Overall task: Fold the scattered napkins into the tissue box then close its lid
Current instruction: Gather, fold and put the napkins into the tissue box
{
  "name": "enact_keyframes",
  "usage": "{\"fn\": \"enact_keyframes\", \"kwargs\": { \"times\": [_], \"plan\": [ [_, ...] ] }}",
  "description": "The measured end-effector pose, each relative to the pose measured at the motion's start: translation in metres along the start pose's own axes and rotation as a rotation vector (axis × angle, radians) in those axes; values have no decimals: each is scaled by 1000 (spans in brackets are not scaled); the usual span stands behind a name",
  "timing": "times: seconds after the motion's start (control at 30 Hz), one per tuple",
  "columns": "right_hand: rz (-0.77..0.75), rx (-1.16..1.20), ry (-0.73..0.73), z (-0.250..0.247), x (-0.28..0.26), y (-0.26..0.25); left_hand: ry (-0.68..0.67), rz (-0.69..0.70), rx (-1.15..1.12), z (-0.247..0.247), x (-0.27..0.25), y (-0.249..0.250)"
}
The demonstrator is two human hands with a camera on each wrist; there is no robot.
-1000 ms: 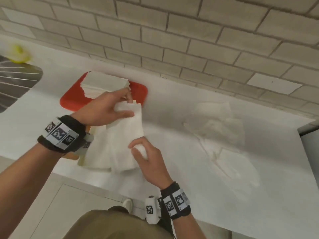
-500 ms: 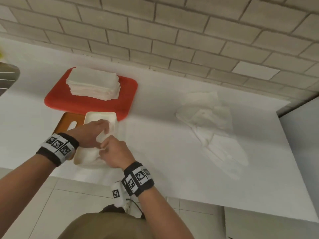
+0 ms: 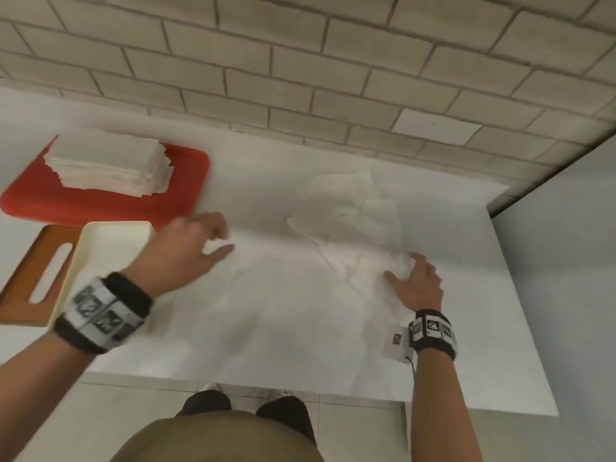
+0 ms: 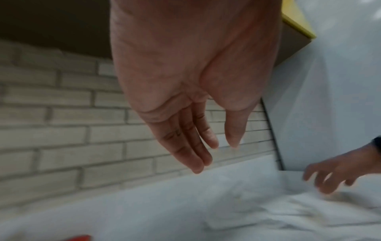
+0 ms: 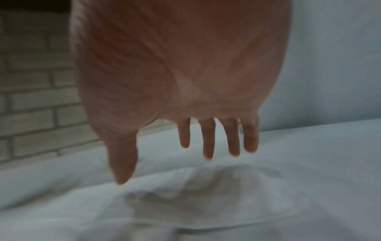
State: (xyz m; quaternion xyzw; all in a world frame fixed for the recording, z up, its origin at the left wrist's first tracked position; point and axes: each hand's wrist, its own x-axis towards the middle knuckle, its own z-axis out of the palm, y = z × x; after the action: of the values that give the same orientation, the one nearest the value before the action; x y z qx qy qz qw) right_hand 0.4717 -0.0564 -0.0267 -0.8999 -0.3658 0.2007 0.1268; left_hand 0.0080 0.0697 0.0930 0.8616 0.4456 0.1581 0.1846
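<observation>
Loose white napkins lie crumpled on the white counter right of centre, also seen as napkins and napkins. My right hand hovers over their near end with fingers spread and straight, holding nothing; whether it touches them is unclear. My left hand is in the air between the box and the pile, fingers relaxed, empty. The cream tissue box stands open at the left with white napkin inside. Its orange lid with a slot lies beside it.
A red tray at the back left carries a neat stack of folded napkins. A brick wall backs the counter. A grey panel bounds the right side. The counter's front edge runs just before my legs.
Both hands have left the tissue box, where they pressed a folded napkin in, and moved right. The right hand now reaches the loose pile; the left trails behind it.
</observation>
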Motion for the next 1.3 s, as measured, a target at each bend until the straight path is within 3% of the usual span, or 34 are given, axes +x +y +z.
{"fn": "enact_keyframes", "kwargs": {
  "times": [0.13, 0.2, 0.3, 0.37, 0.43, 0.53, 0.63, 0.7, 0.8, 0.93, 1.0, 1.1, 1.3],
  "plan": [
    [-13, -162, -212, -7, 23, 39, -194, 31, -180, 115, 47, 72],
    [-75, 38, -159, -7, 23, 49, -305, -50, -276, 176, 69, 105],
    [-58, 434, -21, -6, 14, 62, -404, -281, -468, 243, 95, 144],
    [12, 657, 56, -2, 4, 72, -394, -355, -513, 272, 105, 157],
    [114, 716, 139, 2, -4, 80, -360, -385, -532, 286, 110, 162],
    [258, 605, 215, 6, -10, 96, -298, -367, -614, 282, 111, 162],
    [281, 592, 261, 4, -11, 107, -236, -316, -563, 261, 102, 149],
    [203, 554, 293, -2, -12, 111, -191, -276, -555, 239, 92, 137],
    [-27, 454, 297, -23, -16, 107, 15, -100, -657, 200, 81, 126],
    [-457, 421, 226, -78, -37, 60, 155, -132, -746, 157, 89, 129],
    [-529, 448, 184, -106, -51, 29, 239, -118, -812, 141, 100, 134],
    [-508, 660, 130, -127, -58, -8, 376, -56, -791, 128, 113, 139],
    [-556, 934, -134, -119, -62, -44, 213, -115, -735, 134, 121, 130]
  ]
}}
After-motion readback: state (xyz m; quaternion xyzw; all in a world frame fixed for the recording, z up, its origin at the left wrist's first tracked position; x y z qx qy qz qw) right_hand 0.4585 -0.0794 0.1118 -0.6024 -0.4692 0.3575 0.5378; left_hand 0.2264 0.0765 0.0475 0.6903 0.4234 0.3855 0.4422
